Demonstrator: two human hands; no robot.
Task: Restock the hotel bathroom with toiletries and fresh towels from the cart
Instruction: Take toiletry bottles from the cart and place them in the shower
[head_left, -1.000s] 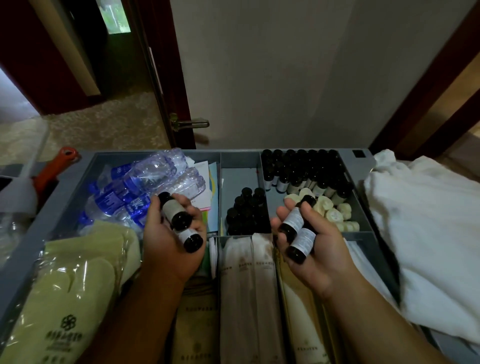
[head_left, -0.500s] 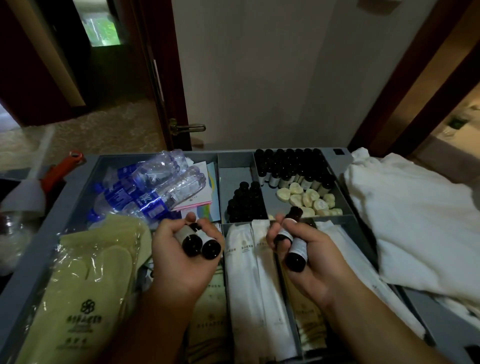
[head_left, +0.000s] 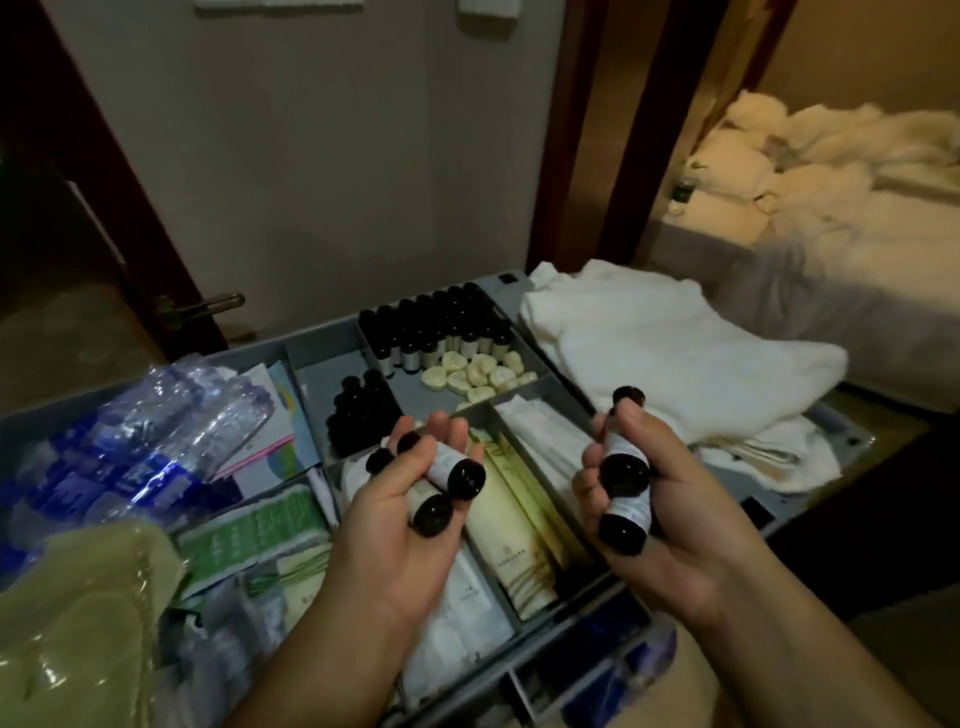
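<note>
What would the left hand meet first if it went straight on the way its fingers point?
Likely the pale round soaps just beyond the left hand, then the row of dark bottles behind them. Depth is unclear: the hand may be raised enough to pass over them.

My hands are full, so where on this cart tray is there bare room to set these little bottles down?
Two bare patches: behind the small bottle cluster in its compartment, and in front of the bottle row, left of the soaps. The water bottles and packets crowd the rest. The towel top is free.
</note>
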